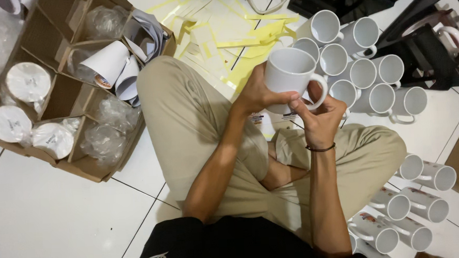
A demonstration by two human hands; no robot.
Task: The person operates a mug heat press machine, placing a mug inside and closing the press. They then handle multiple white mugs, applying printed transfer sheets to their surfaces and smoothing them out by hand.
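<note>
Head view, looking straight down onto crossed legs in khaki trousers (198, 125) on a white tiled floor (50, 206). Centre of frame, slightly upper: a plain white mug (288, 73), held above the lap, mouth tilted toward the top of the frame, handle to the right. Left hand (256, 93) wrapped around the mug's lower left side, fingers curled closed against the wall, thumb lying across the bottom edge. Right hand (320, 114) just below and right of the mug, fingers bent, fingertips pressed against the mug near the base of the handle, one finger at the handle loop; a thin dark band (320, 149) around that wrist. Both hands closed on the same mug, touching each other at the mug's underside.

Upper right of frame: a cluster of empty white mugs (362, 64) lying on their sides, mouths toward the camera, packed against each other, just behind the held mug. Lower right: more mugs (406, 208) on their sides, some with coloured print on the wall. Far upper right: a dark mug press machine (434, 45) with one white mug clamped in it.

Upper left: an open cardboard box (55, 96) with dividers, some compartments holding wrapped white mugs bottom up, others holding crumpled clear plastic and rolled white paper. Top centre, on the floor: scattered yellow paper strips (235, 39). Bottom centre: black shirt (220, 247).
</note>
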